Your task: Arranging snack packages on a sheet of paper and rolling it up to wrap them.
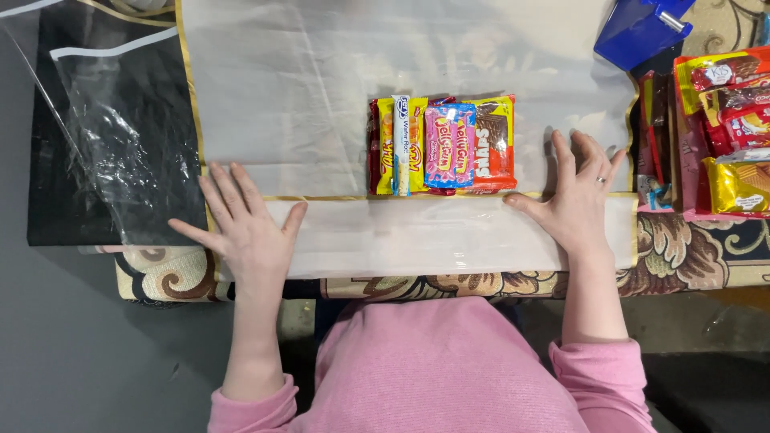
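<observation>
Hands lie flat on a sheet of white wrapping paper spread over the tabletop. Left hand presses the folded strip at the near edge, fingers spread wide, holding nothing. Right hand rests likewise, fingers splayed, just right of a bundle of snack packets lying mid-sheet. More packets crowd the right edge.

A table under a patterned cloth carries a white plastic sheet in the middle, a black bag at left, and snack packets at right.
</observation>
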